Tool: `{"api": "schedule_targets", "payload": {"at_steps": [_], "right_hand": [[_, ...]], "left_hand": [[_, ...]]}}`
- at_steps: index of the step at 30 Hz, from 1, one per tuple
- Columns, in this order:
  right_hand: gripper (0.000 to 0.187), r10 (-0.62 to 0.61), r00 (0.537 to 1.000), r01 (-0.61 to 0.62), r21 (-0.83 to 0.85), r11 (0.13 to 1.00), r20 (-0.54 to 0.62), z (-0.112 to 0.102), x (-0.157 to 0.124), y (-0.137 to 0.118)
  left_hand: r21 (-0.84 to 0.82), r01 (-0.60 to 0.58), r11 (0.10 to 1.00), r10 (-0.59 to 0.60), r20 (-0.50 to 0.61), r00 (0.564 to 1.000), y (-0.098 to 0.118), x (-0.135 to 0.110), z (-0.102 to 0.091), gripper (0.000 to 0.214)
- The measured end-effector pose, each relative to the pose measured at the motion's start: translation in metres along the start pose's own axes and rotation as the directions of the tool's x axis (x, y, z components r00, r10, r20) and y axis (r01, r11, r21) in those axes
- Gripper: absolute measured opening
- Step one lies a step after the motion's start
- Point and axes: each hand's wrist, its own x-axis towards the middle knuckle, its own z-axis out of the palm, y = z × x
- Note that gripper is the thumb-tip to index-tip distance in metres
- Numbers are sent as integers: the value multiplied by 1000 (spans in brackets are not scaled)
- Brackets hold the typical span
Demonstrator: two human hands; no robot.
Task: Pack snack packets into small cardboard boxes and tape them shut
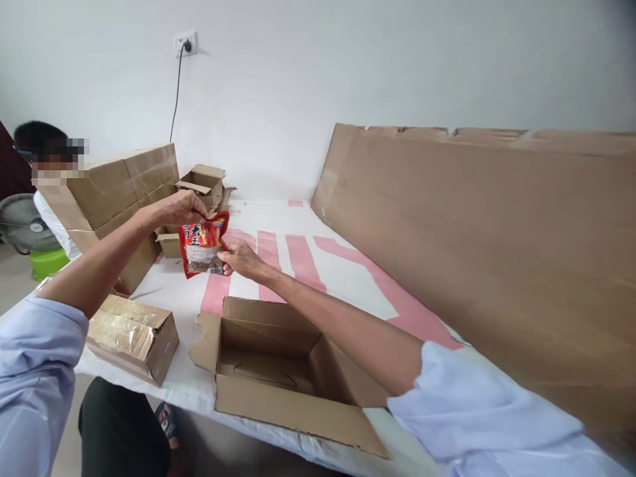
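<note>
Between my hands, in the air above the table, is a red snack packet [203, 246] with white lettering and a clear window showing brown contents. My left hand [185, 207] grips its top edge from above. With thumb and fingers my right hand [242, 260] pinches the packet's lower right edge. Below my right forearm stands an open cardboard box [263, 397], flaps spread outward, with nothing visible on the part of its floor that shows. Left of it lies a taped cardboard box [132, 334], closed.
Small open cartons [203, 182] stand behind my left hand, beside stacked large boxes [134, 189]. A tall cardboard sheet [477, 252] borders the right side of the pink-and-white tabletop [342, 271]. Another person [59, 222] is at far left, near a fan [22, 225].
</note>
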Motion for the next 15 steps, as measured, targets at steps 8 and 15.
{"api": "schedule_targets", "payload": {"at_steps": [8, 15], "right_hand": [[26, -67, 996, 80, -302, 950, 51, -25, -31, 2], [44, 4, 982, 99, -537, 838, 187, -69, -103, 5]], "left_hand": [[111, 213, 971, -211, -29, 977, -73, -8, 27, 34], [250, 330, 910, -330, -43, 943, -130, 4, 83, 30]]}}
